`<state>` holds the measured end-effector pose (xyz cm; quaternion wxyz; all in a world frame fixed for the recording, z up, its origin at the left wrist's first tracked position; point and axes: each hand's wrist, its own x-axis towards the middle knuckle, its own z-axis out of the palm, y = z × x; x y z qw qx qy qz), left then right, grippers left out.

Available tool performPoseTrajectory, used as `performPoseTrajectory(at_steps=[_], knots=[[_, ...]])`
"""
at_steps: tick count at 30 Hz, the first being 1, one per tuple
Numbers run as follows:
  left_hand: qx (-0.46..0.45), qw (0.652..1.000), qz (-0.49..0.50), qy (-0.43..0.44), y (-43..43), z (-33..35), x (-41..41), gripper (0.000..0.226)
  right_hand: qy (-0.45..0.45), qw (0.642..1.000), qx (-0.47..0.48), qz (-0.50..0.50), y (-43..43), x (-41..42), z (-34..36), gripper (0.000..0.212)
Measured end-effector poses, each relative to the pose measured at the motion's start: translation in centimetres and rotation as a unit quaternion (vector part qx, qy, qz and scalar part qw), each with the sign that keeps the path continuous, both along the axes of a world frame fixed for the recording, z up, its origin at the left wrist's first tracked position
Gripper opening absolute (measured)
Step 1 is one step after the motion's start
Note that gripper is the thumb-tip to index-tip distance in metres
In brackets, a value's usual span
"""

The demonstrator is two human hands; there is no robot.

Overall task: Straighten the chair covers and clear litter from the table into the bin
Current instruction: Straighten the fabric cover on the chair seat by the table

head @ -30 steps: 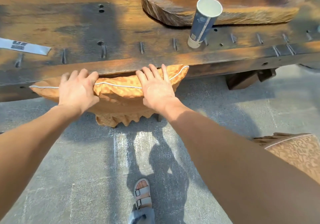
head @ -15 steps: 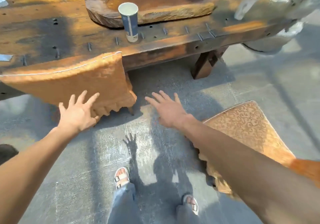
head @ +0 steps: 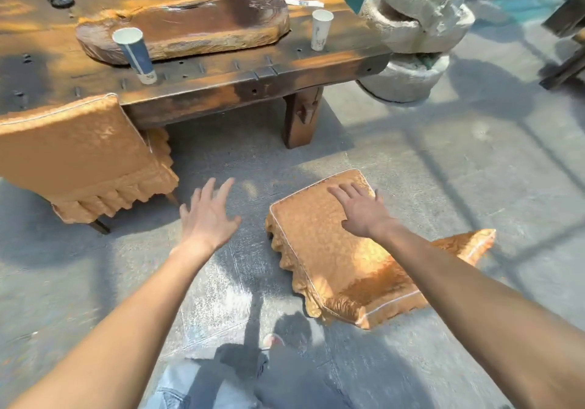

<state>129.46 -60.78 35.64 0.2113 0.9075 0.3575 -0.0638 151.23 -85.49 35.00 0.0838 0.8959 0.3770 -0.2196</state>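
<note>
The chair cover point(head: 335, 250) under attention is the gold patterned one on the chair standing free on the pavement, right of centre and well apart from the table point(head: 240, 82); its white piping runs skewed and the frilled skirt bunches along the near edge, which is likely why it is being tended. The right hand point(head: 359, 210) lies over the far corner of this cover, fingers spread and nothing pinched, apparently flat on the cloth to smooth or steady it, though whether the palm truly presses down is hard to tell from this angle. The left hand point(head: 209, 215) hovers over bare pavement between the two chairs, fingers splayed and empty, arm stretched forward as if reaching across to join the other. A second covered chair point(head: 76, 155) sits tucked against the table's near edge at left, its cover looking taut. On the table the litter waits untouched: a blue paper cup point(head: 136, 55), a white paper cup point(head: 320, 30) and a paper wrapper point(head: 304, 2) beside the wooden slab tray point(head: 196, 25).
</note>
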Motion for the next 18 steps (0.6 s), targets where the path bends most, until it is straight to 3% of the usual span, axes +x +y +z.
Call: performPoseTrajectory(at_steps=[8,18], knots=[[-0.033,0.999,-0.019,-0.023,-12.1,-0.6,1.6,0.087,0.022,0.994,-0.091,-0.055,-16.4,3.0,-3.7,0.086],[-0.032,0.999,-0.001,-0.018,-26.3,-3.4,-0.9,0.086,0.03,0.999,-0.012,0.001,-24.4,1.1,-4.8,0.073]])
